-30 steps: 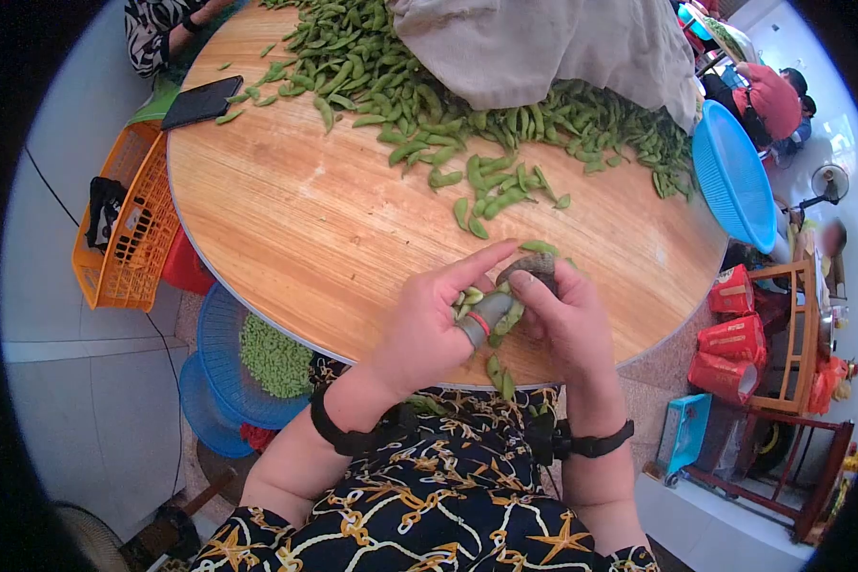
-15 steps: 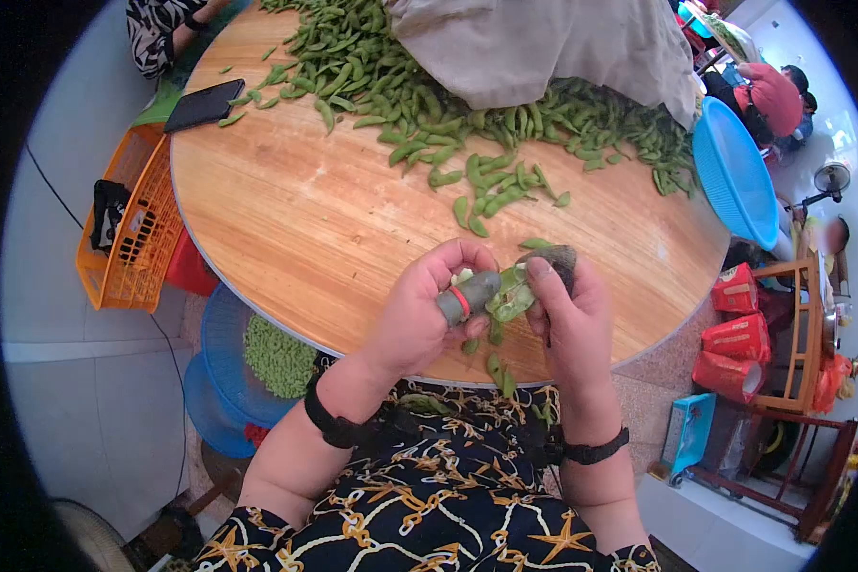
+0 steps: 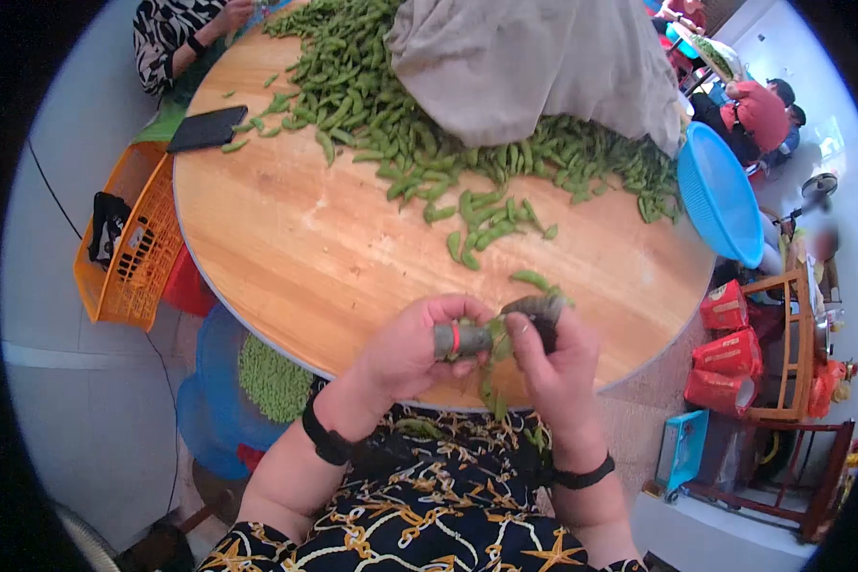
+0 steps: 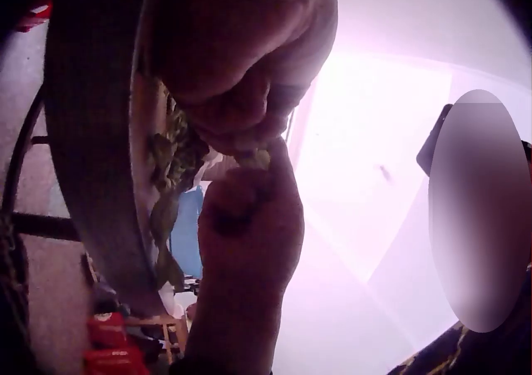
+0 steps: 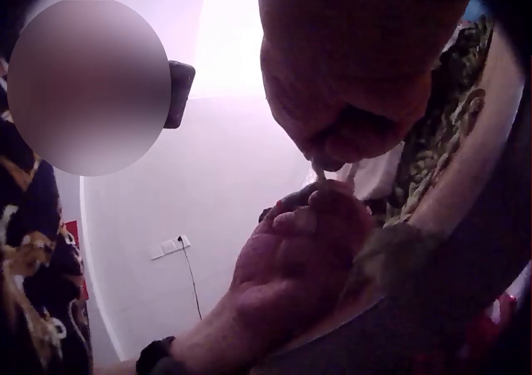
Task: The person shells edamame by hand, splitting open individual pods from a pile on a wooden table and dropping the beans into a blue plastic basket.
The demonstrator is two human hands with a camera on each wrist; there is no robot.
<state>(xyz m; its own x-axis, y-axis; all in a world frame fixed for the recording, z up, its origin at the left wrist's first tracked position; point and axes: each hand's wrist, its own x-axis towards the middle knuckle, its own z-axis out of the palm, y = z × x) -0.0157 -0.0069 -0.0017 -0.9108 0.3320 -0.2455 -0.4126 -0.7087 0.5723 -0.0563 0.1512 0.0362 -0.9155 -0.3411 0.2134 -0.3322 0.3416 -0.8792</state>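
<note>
Both hands meet over the near edge of the round wooden table (image 3: pixel 286 238). The left hand (image 3: pixel 405 345), its thumb in a grey sleeve with a red band (image 3: pixel 455 339), has its fingers curled round a green pod (image 3: pixel 497 345). From the other side the right hand (image 3: pixel 561 367), with a dark cover (image 3: pixel 541 313) on a finger, pinches the same pod. In the left wrist view the hands touch, with a pale green bit (image 4: pixel 256 158) between their fingertips. Other pods (image 3: pixel 528 278) lie just beyond the hands. The inner fingers are partly hidden.
A heap of pods (image 3: pixel 353 86) under a grey cloth (image 3: pixel 534 67) covers the far side, with a phone (image 3: pixel 207 129) at left. Blue basket (image 3: pixel 720 195) stands at right. Shelled beans (image 3: pixel 273 378) fill a basket below left; an orange crate (image 3: pixel 135 253) is beside the table.
The head view has shifted, so the table sits lower. The hands parted slightly, then closed together around the pod. At the far left the other person's hand has come into view.
</note>
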